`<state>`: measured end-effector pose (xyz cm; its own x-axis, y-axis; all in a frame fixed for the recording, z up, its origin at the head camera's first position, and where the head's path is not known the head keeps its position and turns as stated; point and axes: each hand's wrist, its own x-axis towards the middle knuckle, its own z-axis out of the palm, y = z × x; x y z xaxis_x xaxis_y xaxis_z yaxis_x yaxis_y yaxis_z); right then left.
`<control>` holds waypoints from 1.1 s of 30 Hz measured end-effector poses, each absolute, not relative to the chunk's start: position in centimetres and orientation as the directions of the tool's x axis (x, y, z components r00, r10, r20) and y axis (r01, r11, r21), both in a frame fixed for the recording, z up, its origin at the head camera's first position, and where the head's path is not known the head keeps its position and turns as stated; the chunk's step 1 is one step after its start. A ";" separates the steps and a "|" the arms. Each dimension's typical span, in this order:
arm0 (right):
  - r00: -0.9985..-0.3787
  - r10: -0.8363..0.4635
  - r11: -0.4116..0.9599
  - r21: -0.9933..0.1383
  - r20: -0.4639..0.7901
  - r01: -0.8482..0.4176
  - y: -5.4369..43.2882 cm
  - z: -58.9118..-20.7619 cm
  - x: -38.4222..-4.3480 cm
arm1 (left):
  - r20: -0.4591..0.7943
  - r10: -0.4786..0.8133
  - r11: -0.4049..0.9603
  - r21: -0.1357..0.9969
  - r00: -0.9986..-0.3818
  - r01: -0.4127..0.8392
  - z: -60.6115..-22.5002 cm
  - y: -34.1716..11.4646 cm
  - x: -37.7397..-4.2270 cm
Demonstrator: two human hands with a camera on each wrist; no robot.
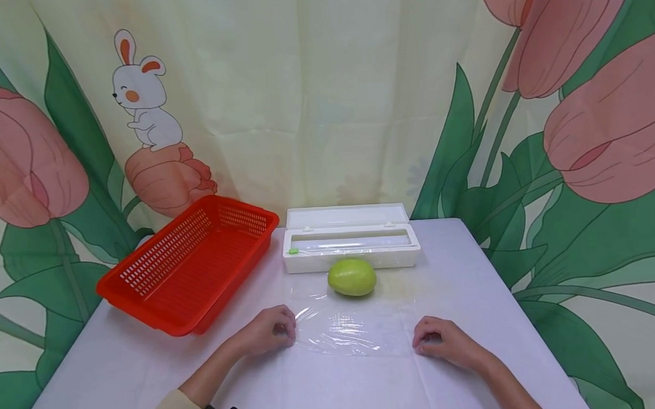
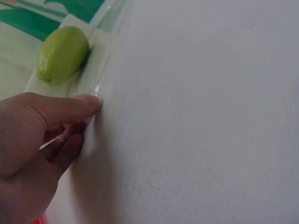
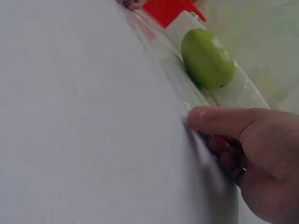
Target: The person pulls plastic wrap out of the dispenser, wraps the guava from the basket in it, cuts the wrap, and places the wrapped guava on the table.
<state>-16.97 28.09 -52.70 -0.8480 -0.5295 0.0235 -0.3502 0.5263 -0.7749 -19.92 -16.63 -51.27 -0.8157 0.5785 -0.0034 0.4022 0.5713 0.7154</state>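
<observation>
A sheet of clear plastic wrap (image 1: 347, 333) stretches over the table from a white wrap dispenser box (image 1: 356, 262), whose lid stands raised. My left hand (image 1: 268, 332) pinches the sheet's near left corner between thumb and fingers, seen closer in the left wrist view. At the near right corner, my right hand (image 1: 446, 343) pinches the wrap the same way; the right wrist view shows the thumb pressed on its edge. A smooth green oval fruit (image 1: 352, 277) lies on the wrap just in front of the box.
To the left of the box sits a red plastic basket (image 1: 200, 281) with slotted sides. A white cloth covers the table (image 1: 471, 284). Behind it hangs a curtain (image 1: 351, 107) printed with tulips and a rabbit.
</observation>
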 end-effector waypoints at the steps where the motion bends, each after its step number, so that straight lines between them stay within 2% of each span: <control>1: -0.848 -0.529 0.516 -0.783 0.027 -0.346 28.1 -52.7 -17.0 | -0.009 0.575 0.573 0.718 -0.818 0.395 -51.3 -16.7 -20.0; 9: -0.868 -0.496 0.502 -0.820 -0.010 -0.277 27.8 -51.7 -17.2 | -0.039 0.521 0.596 0.731 -0.853 0.331 -50.8 -17.0 -19.9; 18: -0.915 -0.396 0.604 -0.771 -0.069 -0.203 27.7 -50.4 -17.6 | -0.026 0.430 0.616 0.739 -0.902 0.272 -49.9 -16.8 -20.1; 23: -0.938 -0.339 0.630 -0.758 -0.073 -0.169 27.8 -49.9 -17.9 | -0.061 0.396 0.605 0.768 -0.916 0.211 -49.5 -16.5 -20.5; 28: -0.952 -0.295 0.594 -0.795 -0.075 -0.121 27.9 -49.3 -18.5 | -0.093 0.373 0.571 0.807 -0.923 0.149 -49.4 -16.3 -21.0; 33: -0.954 -0.300 0.519 -0.840 -0.003 -0.160 27.9 -48.8 -19.0 | -0.092 0.342 0.508 0.855 -0.935 0.102 -48.9 -15.9 -21.5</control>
